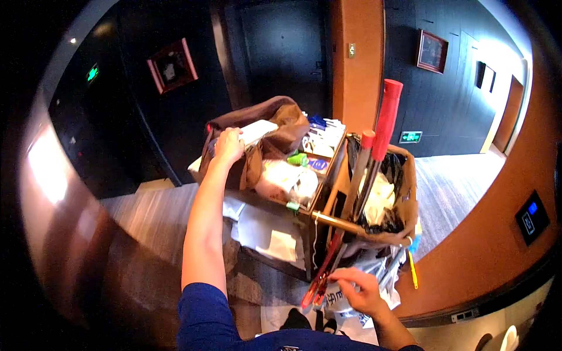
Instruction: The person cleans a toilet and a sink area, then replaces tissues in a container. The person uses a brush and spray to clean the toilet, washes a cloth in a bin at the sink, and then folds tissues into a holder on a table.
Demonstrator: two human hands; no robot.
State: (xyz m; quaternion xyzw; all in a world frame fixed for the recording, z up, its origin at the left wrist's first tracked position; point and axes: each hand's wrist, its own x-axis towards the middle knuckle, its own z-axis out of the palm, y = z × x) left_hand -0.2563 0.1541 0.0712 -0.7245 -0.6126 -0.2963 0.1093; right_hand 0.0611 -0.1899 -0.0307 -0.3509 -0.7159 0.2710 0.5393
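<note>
In front of me stands a housekeeping cart (307,237). My left hand (229,145) reaches into its back left part and has hold of the end of a flat white item (259,130), which lies against an open brown cloth bag (285,125). My right hand (358,291) hangs low by the cart's near right corner, fingers loosely bent and apart, with nothing seen in it. Close to its fingertips are the lower red ends of long tools (318,289). A thick red handle (387,118) and a second red-tipped pole (362,162) rise above them.
The cart top holds small packets (322,138), a green item (297,159) and white bundles (285,182). Folded white linen (272,232) fills the shelf below. A waste bag (382,197) lined with black plastic hangs right. A dark door (283,48) and orange wall (474,267) flank the carpet (448,180).
</note>
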